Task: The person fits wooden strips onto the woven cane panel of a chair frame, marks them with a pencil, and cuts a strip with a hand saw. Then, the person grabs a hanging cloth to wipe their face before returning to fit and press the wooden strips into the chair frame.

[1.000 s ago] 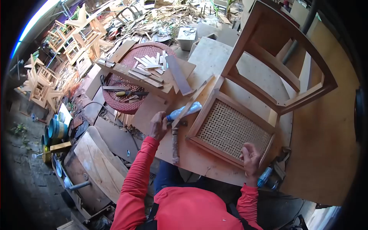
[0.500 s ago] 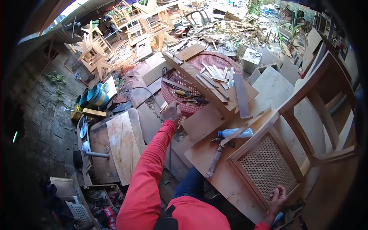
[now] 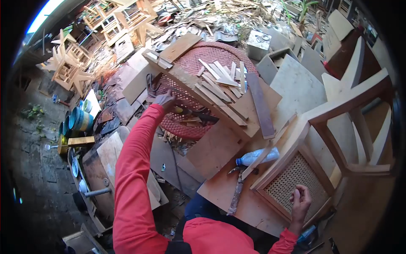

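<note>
My left hand (image 3: 165,100) reaches over the near left part of a red woven round surface (image 3: 192,55), beside a yellow-handled tool (image 3: 179,109) and dark metal tools. Its fingertips are too unclear to show any grip. My right hand (image 3: 301,201) hovers over the woven cane seat (image 3: 294,175) of a wooden chair (image 3: 351,101), fingers curled in against the thumb; anything between them is too small to name. A hammer (image 3: 237,192) with a worn handle lies on the board, near a clear plastic bottle (image 3: 266,155) and under a thin wood strip (image 3: 258,158).
Thin wood strips (image 3: 224,76) and a dark flat board (image 3: 260,106) lie on and near the woven surface. Unfinished wooden frames (image 3: 69,65) stand at the upper left, with blue buckets (image 3: 80,120) below them. A metal box (image 3: 259,44) stands farther back.
My left hand has moved from beside the bottle, past the woven surface's near edge, to the tools. My right hand stays over the cane seat. The view has turned left.
</note>
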The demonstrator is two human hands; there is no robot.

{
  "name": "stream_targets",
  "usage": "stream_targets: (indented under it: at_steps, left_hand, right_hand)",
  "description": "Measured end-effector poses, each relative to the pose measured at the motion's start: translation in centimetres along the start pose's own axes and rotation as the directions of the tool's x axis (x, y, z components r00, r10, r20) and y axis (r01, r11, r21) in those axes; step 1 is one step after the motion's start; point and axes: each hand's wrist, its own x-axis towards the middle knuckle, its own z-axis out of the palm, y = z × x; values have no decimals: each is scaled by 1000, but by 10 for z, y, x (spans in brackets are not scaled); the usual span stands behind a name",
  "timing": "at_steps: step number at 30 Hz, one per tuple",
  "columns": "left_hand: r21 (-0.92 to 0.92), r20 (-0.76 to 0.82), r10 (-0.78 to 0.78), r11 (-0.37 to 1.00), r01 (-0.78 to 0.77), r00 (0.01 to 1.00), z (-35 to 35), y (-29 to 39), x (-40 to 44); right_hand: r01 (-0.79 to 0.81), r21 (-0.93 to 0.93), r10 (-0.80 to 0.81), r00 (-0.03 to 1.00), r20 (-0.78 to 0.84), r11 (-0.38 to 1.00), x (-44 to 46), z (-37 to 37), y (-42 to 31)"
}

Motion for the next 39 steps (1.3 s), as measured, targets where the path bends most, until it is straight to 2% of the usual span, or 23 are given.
stream_targets:
  at_steps: [2, 4, 6, 8, 10, 12, 13, 14, 15, 16, 17, 18, 20, 21, 24, 26, 27, 28, 29, 30, 33, 34, 39]
  left_hand:
    - [8, -76, 1, 1000, 0, 997, 7, -10, -4]
    - [-40, -439, 44, 997, -69, 897, 57, -48, 1]
    - [39, -640, 163, 983, -180, 751, 39, -57, -19]
    - [15, -681, 114, 990, -142, 724, -18, 7, -78]
    - [37, -674, 139, 987, -155, 726, -83, 98, -138]
    - [-10, -656, 319, 903, -430, 684, -112, 199, -175]
    - [-363, -532, 305, 760, -538, 790, -113, 251, -192]
    - [-247, -540, 462, 712, -657, 704, -120, 302, -209]
    - [-367, -371, 575, 630, -684, 729, -145, 356, -227]
    - [-306, -317, 708, 553, -775, 631, -144, 396, -234]
    - [-298, -354, 766, 452, -841, 537, -147, 440, -242]
    - [-287, -387, 811, 346, -893, 438, -147, 482, -249]
    - [-327, -467, 798, 244, -913, 381, -131, 545, -260]
    - [-346, -438, 825, 212, -914, 357, -128, 571, -258]
    - [-228, -387, 884, 184, -956, 262, -120, 632, -257]
    - [-122, -640, 743, 154, -981, 196, -126, 675, -264]
    - [-188, -680, 681, 198, -962, 273, -133, 691, -266]
    - [-260, -707, 615, 233, -937, 349, -140, 703, -270]
    - [-343, -717, 547, 263, -902, 432, -141, 710, -277]
    - [-345, -673, 600, 262, -901, 432, -131, 714, -277]
    - [-305, -579, 718, 248, -919, 386, -80, 723, -262]
    - [-312, -569, 718, 262, -913, 400, -58, 723, -257]
    - [-301, -553, 704, 331, -894, 447, -13, 719, -251]
  right_hand:
    - [31, -40, -31, 1000, -2, 999, -1, 4, 10]
    - [-22, 27, 22, 1000, 1, 999, -10, 7, 5]
    - [115, -24, -116, 993, -27, 993, -26, 1, 20]
    - [222, -131, -232, 971, -65, 966, -53, -9, 10]
    - [410, -262, -460, 873, -164, 873, -73, -19, -9]
    - [566, -360, -643, 753, -139, 741, -88, -31, -30]
    - [628, -381, -705, 703, -97, 679, -94, -35, -39]
    - [684, -388, -749, 663, -24, 618, -100, -38, -44]
    - [705, -417, -763, 645, 39, 574, -103, -41, -40]
    - [726, -444, -775, 623, 104, 525, -105, -43, -34]
    - [689, -525, -743, 652, 150, 499, -112, -45, -21]
    - [670, -419, -693, 710, 121, 613, -119, -50, 1]
    - [578, -175, -571, 816, 94, 797, -130, -54, 52]
    - [462, -250, -454, 886, 92, 851, -140, -60, 72]
    - [423, -224, -463, 869, -175, 878, -160, -93, 114]
    - [379, -268, -446, 855, -264, 886, -171, -119, 139]
    - [348, -286, -430, 847, -313, 893, -178, -133, 149]
    - [155, -282, -253, 900, -355, 947, -187, -151, 148]
    - [213, -251, -305, 854, -421, 944, -187, -173, 147]
    - [156, -179, -225, 849, -478, 971, -193, -192, 154]
    - [37, -319, -245, 727, -642, 947, -186, -236, 192]
    - [88, -214, -213, 703, -678, 973, -179, -243, 208]
    - [52, -152, -146, 690, -709, 987, -152, -247, 208]
